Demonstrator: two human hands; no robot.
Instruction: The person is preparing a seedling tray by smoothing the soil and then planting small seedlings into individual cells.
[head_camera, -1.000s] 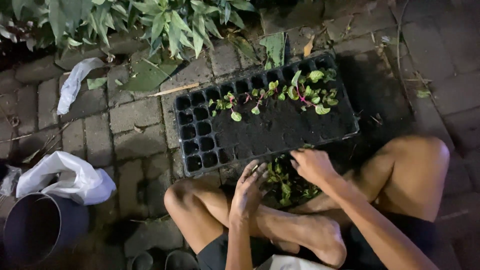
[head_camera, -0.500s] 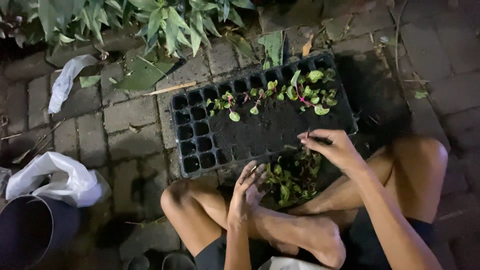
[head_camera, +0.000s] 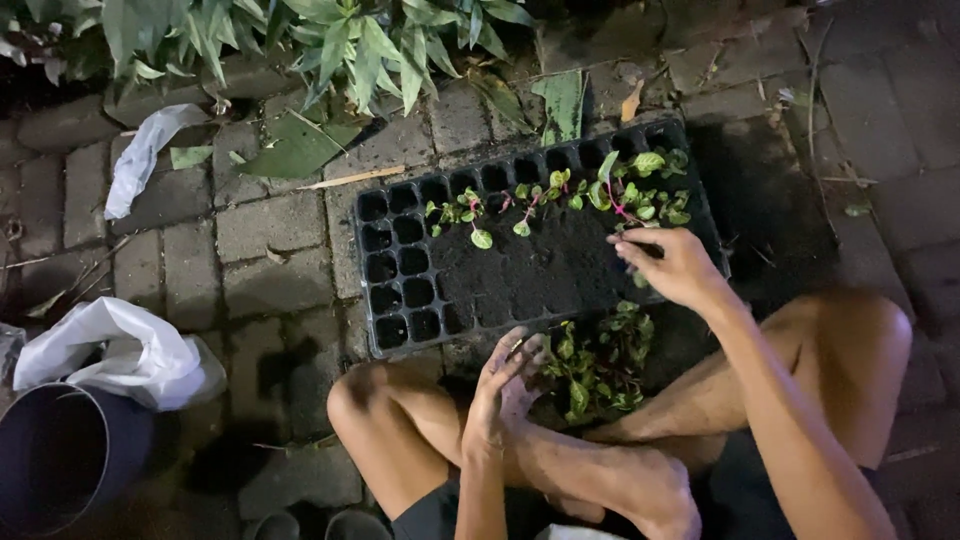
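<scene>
A black seedling tray (head_camera: 400, 300) lies on the brick paving, its right part filled with dark soil and its left cells bare. A row of small green seedlings with reddish stems (head_camera: 560, 195) stands along its far side. My right hand (head_camera: 672, 262) is over the soil at the tray's right end, fingers pinched on a small seedling just below the planted row. My left hand (head_camera: 505, 385) rests with fingers apart beside a loose pile of seedlings (head_camera: 600, 360) between my crossed legs.
A dark round bucket (head_camera: 65, 460) and a white plastic bag (head_camera: 120, 350) sit at the lower left. Another white bag (head_camera: 140, 160) lies farther back. Leafy plants (head_camera: 330, 40) border the paving at the top. Loose soil darkens the bricks right of the tray.
My right hand rose from the seedling pile with a seedling and moved up over the soil toward the planted row. My left hand stayed by the pile.
</scene>
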